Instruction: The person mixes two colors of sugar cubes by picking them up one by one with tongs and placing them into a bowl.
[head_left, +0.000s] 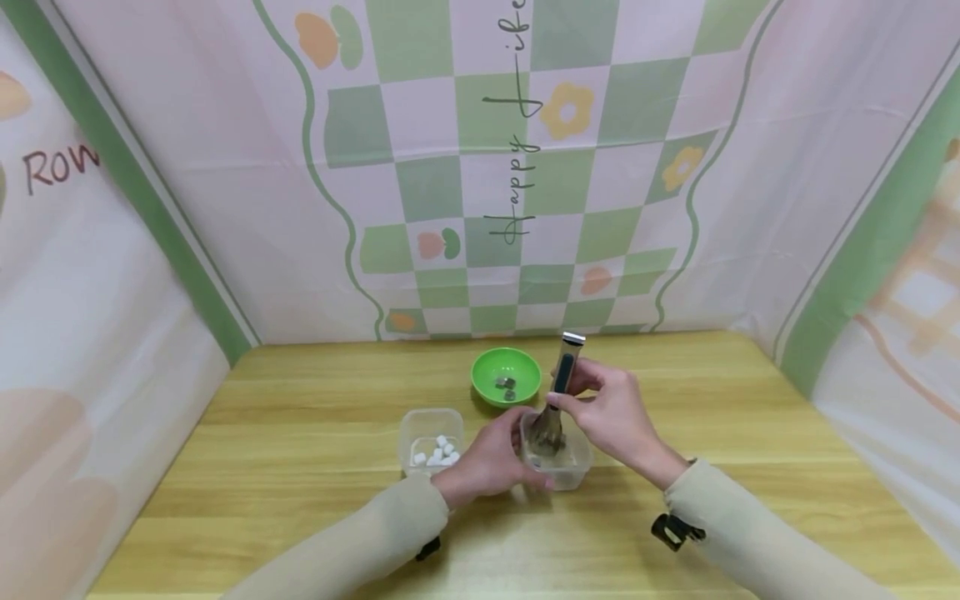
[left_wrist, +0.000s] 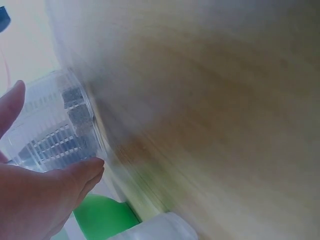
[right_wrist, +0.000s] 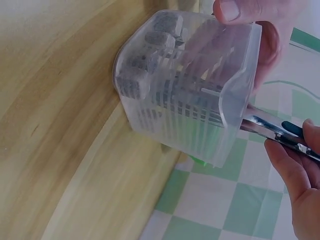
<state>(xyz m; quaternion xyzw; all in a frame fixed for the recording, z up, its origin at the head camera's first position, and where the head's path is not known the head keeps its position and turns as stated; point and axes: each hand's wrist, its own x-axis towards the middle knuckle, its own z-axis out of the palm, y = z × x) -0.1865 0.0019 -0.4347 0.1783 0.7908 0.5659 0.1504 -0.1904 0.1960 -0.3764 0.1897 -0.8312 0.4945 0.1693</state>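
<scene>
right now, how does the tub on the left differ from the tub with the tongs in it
The left tub holds white cubes; the right tub holds grey pieces. No tool is in the left tub, while tongs reach into the right tub. The left tub is ungripped, whereas the left hand grips the right tub. Both are see-through and open-topped.

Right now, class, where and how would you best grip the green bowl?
Probably pinch the green bowl by its left rim, coming from the left: that thin edge is exposed, while the right hand and tongs crowd its right and the left hand its front. Keep it level; small grey pieces lie inside.
</scene>
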